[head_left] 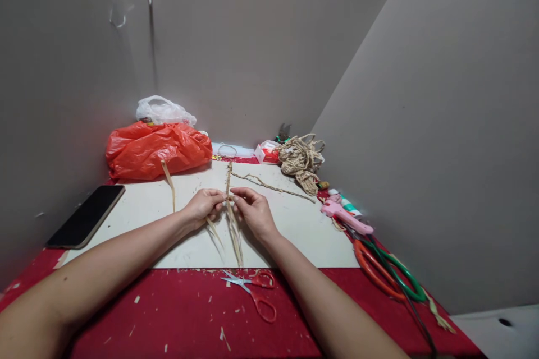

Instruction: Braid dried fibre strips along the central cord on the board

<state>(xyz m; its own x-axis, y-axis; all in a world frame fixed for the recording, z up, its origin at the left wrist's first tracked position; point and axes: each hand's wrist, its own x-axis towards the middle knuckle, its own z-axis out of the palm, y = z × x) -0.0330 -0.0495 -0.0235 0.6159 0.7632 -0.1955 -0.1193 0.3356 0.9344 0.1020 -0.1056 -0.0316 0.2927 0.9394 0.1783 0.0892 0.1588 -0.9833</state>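
Here both hands met over the middle of the white rectangular board [138, 210] on the red-covered bench [177, 314]. The left hand [204, 206] and right hand [252, 212] each had fingers clenched on the bundle of pale dried straw strips [233, 224], pinching it at one spot where the strips crossed. From that pinch, one strand ran away toward the far edge of the board; loose ends fanned back toward the person. Judged step: binding or plaiting the strips at the crossing, early on. The next move would call for a firm pinch by one hand while the other worked a strand round.

Around: small red-handled scissors [255, 289] lay just beside the board's near edge, between the forearms, within easy knock. A black flat phone [86, 216] sat at the left. An orange plastic bag [158, 148] and a coil of tan jute rope [301, 160] lay at the far side. A pink glue gun [345, 216] and large orange-and-green shears [385, 269] lay to the right, well apart from the hands.
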